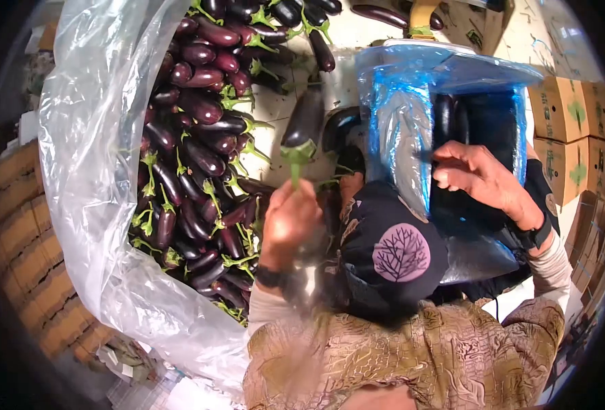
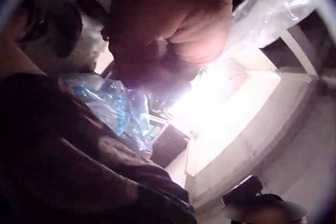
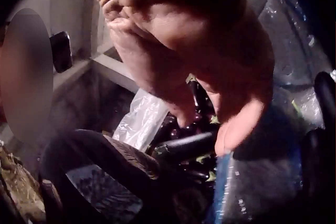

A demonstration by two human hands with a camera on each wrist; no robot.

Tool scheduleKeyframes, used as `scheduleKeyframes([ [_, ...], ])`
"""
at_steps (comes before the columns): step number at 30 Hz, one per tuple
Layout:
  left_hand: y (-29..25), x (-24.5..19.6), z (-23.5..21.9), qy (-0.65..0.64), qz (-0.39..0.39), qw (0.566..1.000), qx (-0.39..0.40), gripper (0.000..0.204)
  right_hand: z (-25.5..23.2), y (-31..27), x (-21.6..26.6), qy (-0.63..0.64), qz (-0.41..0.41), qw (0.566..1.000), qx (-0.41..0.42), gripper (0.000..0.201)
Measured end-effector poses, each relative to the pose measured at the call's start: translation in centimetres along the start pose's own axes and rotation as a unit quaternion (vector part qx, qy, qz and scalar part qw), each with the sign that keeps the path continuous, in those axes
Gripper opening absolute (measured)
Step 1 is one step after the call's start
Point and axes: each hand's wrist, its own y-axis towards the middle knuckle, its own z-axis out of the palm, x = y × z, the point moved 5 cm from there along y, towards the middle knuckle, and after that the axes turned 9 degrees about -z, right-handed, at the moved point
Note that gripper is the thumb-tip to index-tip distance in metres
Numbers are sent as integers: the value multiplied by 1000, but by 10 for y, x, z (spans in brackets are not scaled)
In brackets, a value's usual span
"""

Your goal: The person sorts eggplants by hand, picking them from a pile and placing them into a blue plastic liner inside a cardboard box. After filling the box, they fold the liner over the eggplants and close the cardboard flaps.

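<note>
My left hand [image 1: 290, 222] grips an eggplant [image 1: 304, 119] by its green stem, its dark body pointing away from me. In the left wrist view that hand [image 2: 170, 19] fills the top, and the eggplant is hidden there. My right hand [image 1: 477, 174] hovers over a box lined with blue plastic [image 1: 518, 133], with bent fingers and nothing between them. From the right wrist, the thumb and fingers of that hand [image 3: 210, 56] stand apart, one fingertip right at the liner's edge [image 3: 224, 176]. Several eggplants [image 1: 446, 119] lie inside the box at its far end.
A big heap of eggplants [image 1: 196, 137] lies to the left, bordered by a clear plastic sheet [image 1: 97, 137]. More eggplants [image 1: 343, 130] lie on the floor between heap and box. Cartons [image 1: 562, 109] are stacked at the right, and brown stacks [image 1: 36, 273] stand far left.
</note>
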Motion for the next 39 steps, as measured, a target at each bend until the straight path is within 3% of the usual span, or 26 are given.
scheduleKeyframes([
  [1,-16,-1,7,40,-7,997,-58,18,4,-1,4,63,-1,998,-12,33],
  [2,-24,-15,22,187,71,975,99,15,6,-2,9,124,-7,992,-23,34],
  [4,-45,-25,40,298,-4,951,82,14,9,-3,23,147,-12,989,12,38],
  [5,-50,-33,52,387,55,915,94,13,12,-2,34,155,-40,987,11,43],
  [6,-54,-39,65,393,63,912,105,13,13,-3,45,162,-68,984,5,48],
  [8,-63,-47,96,461,92,874,126,11,17,-5,67,225,-127,966,-2,58],
  [9,-65,-55,114,518,128,829,169,11,19,-4,80,241,-173,955,-21,59],
  [10,-63,-57,125,520,137,824,181,11,20,-4,96,255,-219,941,-38,59],
  [12,-68,-60,154,623,292,696,205,14,19,-9,127,288,-270,918,-32,56],
  [13,-68,-59,163,622,301,689,217,14,14,-13,134,303,-250,917,-75,51],
  [14,-70,-58,172,654,351,642,192,17,8,-20,137,319,-229,912,-119,46],
  [16,-76,-54,189,697,453,540,129,24,-5,-29,134,364,-255,887,-126,49],
  [17,-78,-51,196,703,443,543,124,27,-11,-25,123,404,-276,862,-130,50],
  [20,-67,-43,208,686,422,566,175,26,-23,-42,116,358,-297,871,-160,48],
  [21,-62,-41,211,701,376,572,198,28,-25,-47,113,339,-300,869,-199,50],
  [22,-60,-38,217,700,380,568,206,28,-26,-54,113,339,-310,861,-219,58],
  [24,-54,-33,226,647,404,603,231,29,-27,-69,113,252,-272,883,-289,64],
  [25,-52,-34,231,642,442,566,269,32,-28,-75,113,176,-289,880,-335,69],
  [26,-50,-31,236,641,443,565,272,32,-28,-77,108,173,-289,879,-338,69],
  [28,-36,-30,236,537,293,743,271,38,-34,-85,99,53,-256,871,-416,72],
  [29,-37,-30,241,522,242,765,290,46,-36,-90,97,-3,-248,858,-449,76],
  [30,-38,-29,247,522,241,764,292,46,-36,-92,93,-3,-247,857,-452,76],
  [32,-35,-27,257,468,214,806,293,51,-34,-97,87,-52,-256,837,-481,71],
  [34,-33,-25,267,464,201,811,295,54,-31,-100,81,-85,-248,835,-484,70],
  [36,-32,-18,273,396,157,841,333,57,-28,-99,77,-118,-242,833,-484,70],
  [39,-35,-14,282,389,159,840,343,55,-21,-98,79,-147,-260,822,-484,70],
])
